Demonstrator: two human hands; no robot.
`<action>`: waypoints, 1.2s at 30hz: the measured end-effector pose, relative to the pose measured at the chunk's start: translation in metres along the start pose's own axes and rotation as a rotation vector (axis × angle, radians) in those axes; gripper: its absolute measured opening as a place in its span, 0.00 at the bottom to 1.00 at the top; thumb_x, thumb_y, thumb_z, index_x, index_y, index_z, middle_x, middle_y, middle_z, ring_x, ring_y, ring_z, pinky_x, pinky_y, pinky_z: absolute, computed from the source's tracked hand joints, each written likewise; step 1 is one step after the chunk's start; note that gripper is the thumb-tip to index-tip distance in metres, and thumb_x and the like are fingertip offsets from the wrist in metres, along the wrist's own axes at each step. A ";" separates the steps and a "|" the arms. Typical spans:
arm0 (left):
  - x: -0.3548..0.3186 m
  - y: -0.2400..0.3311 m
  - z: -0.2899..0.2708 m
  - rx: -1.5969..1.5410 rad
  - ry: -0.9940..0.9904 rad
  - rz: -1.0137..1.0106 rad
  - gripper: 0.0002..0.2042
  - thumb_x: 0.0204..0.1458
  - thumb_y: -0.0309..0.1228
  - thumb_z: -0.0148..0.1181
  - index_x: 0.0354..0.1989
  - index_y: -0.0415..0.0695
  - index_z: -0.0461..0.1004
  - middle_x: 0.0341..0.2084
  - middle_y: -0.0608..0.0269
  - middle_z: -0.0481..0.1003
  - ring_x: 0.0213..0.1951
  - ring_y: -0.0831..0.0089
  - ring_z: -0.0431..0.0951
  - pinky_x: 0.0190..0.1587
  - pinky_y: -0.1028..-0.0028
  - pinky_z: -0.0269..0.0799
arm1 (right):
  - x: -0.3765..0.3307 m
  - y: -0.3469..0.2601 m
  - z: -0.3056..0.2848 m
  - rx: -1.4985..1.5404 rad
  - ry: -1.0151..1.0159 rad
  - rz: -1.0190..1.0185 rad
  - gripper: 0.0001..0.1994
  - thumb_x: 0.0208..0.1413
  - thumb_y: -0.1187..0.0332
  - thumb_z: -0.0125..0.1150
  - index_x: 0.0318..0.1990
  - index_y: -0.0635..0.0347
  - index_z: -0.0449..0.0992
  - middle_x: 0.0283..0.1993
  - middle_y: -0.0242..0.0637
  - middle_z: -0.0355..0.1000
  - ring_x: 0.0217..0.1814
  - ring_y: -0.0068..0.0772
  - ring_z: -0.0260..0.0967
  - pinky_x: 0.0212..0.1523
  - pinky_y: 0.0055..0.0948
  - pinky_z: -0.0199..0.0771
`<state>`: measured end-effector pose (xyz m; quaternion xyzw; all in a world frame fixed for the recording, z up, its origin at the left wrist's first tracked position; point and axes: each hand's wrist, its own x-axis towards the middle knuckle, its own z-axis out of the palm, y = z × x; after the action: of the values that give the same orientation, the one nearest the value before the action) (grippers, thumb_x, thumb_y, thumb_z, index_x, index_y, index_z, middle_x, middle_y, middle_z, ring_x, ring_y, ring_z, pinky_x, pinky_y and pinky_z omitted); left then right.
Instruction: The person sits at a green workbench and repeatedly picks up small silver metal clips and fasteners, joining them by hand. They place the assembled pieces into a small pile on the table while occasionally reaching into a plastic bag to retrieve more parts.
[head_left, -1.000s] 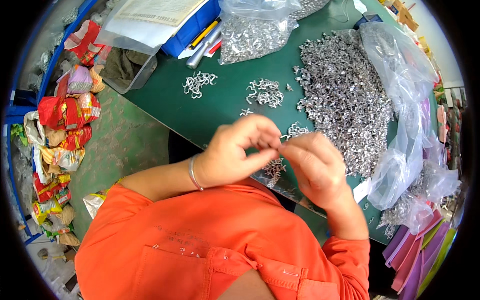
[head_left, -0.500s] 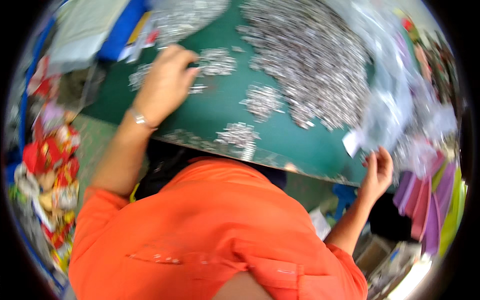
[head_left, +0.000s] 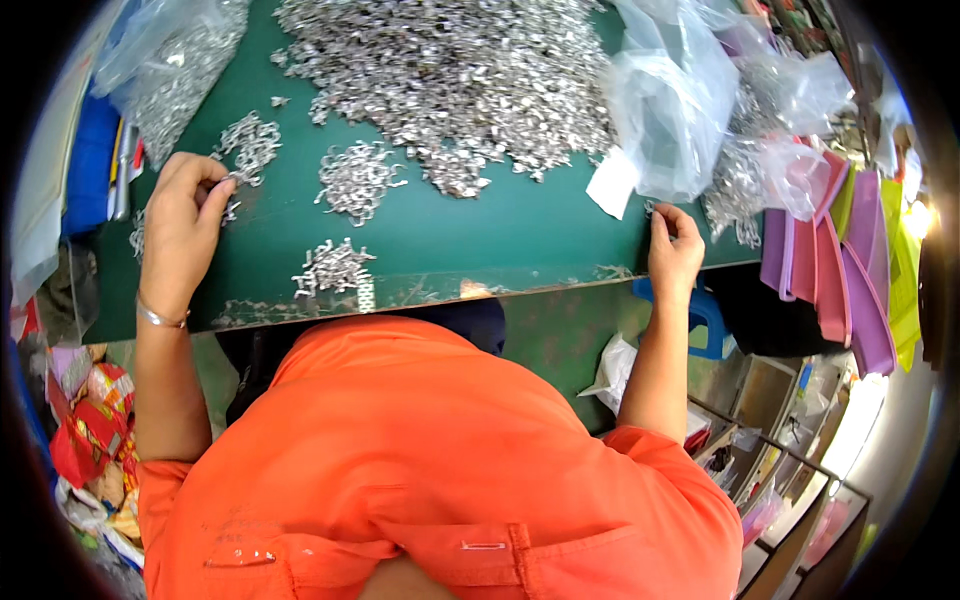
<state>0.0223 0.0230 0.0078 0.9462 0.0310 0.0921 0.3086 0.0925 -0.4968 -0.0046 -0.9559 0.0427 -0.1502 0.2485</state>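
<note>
Left hand: at the left of the table [head_left: 440, 240], the left hand [head_left: 187, 215] has thumb and forefinger tips drawn close together; whether a piece is pinched there, I cannot tell.
Right hand: at the near right edge, the right hand [head_left: 677, 245] has its fingers curled and its thumb near the forefinger, with a small metal piece [head_left: 650, 207] at the tips; held or merely touched, I cannot tell.
Small piles: the left fingertips are just beside the far-left pile [head_left: 250, 145], which lies beyond them to the right, with a few loose pieces [head_left: 231, 212] just nearer; the middle pile [head_left: 358, 182] and near pile [head_left: 332, 268] lie farther right.
Nearer hand: the left, for all three piles; the right is well apart from them.
Big heap: the heap of metal pieces [head_left: 470, 85] lies on the far side, between the hands, spread widest left to right; the curved pieces point every way, so no shared long axis shows.
Right side: white paper [head_left: 612, 183] lies just left of and beyond the right fingertips, beside a clear plastic bag [head_left: 665, 110].
Change: one second ago the hands met over the near piles; now they are well apart, and the view has swung right.
</note>
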 end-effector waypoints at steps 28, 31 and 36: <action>-0.034 0.012 -0.007 -0.169 0.020 -0.057 0.07 0.49 0.22 0.65 0.36 0.38 0.76 0.30 0.62 0.72 0.26 0.76 0.72 0.29 0.76 0.68 | -0.012 0.025 -0.008 -0.095 0.069 0.007 0.09 0.61 0.72 0.60 0.45 0.68 0.79 0.42 0.38 0.78 0.43 0.26 0.74 0.48 0.26 0.74; -0.033 0.013 -0.009 -0.170 0.026 -0.054 0.05 0.50 0.21 0.64 0.35 0.38 0.76 0.30 0.64 0.73 0.27 0.77 0.73 0.30 0.77 0.70 | -0.011 0.038 -0.009 -0.024 0.023 0.027 0.10 0.61 0.72 0.59 0.47 0.68 0.79 0.43 0.39 0.79 0.43 0.27 0.75 0.49 0.26 0.74; -0.033 0.014 -0.008 -0.418 0.061 -0.228 0.03 0.53 0.19 0.63 0.34 0.37 0.76 0.29 0.67 0.76 0.31 0.81 0.77 0.35 0.80 0.74 | -0.013 0.047 -0.014 -0.086 0.090 -0.002 0.10 0.61 0.72 0.59 0.46 0.68 0.79 0.44 0.41 0.79 0.44 0.29 0.76 0.49 0.27 0.74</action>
<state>-0.0116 0.0124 0.0177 0.8490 0.1273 0.0894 0.5050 0.0753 -0.5425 -0.0196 -0.9581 0.0590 -0.1913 0.2050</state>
